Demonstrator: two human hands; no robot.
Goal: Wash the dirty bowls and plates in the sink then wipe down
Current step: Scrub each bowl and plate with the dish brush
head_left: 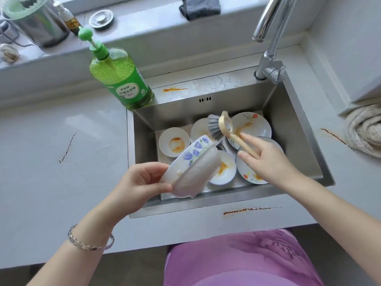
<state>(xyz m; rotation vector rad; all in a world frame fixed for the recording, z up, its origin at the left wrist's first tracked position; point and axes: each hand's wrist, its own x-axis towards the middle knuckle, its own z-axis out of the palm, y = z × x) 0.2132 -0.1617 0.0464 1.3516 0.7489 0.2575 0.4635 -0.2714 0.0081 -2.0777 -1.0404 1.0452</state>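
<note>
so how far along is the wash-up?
Early. Done: nothing visibly; no clean dish is set aside. In hand: the left hand holds a blue-flowered bowl tilted over the sink, and the right hand holds the brush near its rim. Left: the small bowl and the plate in the sink carry orange stains, others too, and the counter has unwiped orange streaks.
</note>
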